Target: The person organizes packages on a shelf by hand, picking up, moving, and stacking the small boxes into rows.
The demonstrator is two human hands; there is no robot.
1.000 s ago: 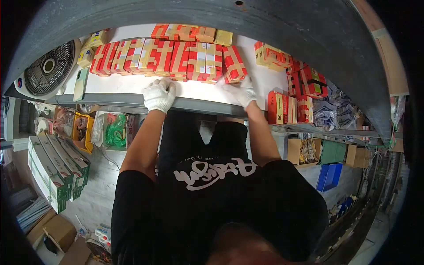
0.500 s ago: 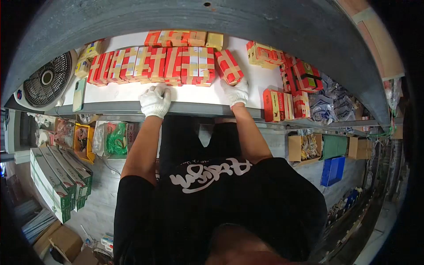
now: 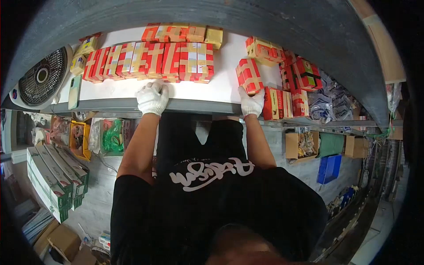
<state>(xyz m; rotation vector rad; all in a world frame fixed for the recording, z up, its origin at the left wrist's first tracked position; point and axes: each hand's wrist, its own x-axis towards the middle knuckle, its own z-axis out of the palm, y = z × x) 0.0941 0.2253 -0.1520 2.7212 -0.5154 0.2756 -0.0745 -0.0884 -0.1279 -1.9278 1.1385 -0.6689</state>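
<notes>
My right hand (image 3: 252,102), in a white knitted glove, grips the near end of a red box (image 3: 249,76) wrapped with tan tape. This box sits tilted on the white tabletop (image 3: 225,88), apart from the long row of similar taped red boxes (image 3: 154,60). At the table's front edge rests my left hand (image 3: 151,98), gloved too. Its fingers are loosely bent and partly apart, with nothing visible in them. Just right of my right hand stand more red boxes (image 3: 274,103).
A fan (image 3: 42,75) and a phone (image 3: 74,92) lie at the left. More red boxes (image 3: 265,51) and plastic-bagged items (image 3: 329,104) fill the right side. A grey beam (image 3: 212,15) crosses overhead. Long cartons (image 3: 57,179) and a blue bin (image 3: 329,169) are below.
My right hand has moved to the right with the red box, widening its distance from the row. My left hand stays at the table edge. The view has shifted slightly.
</notes>
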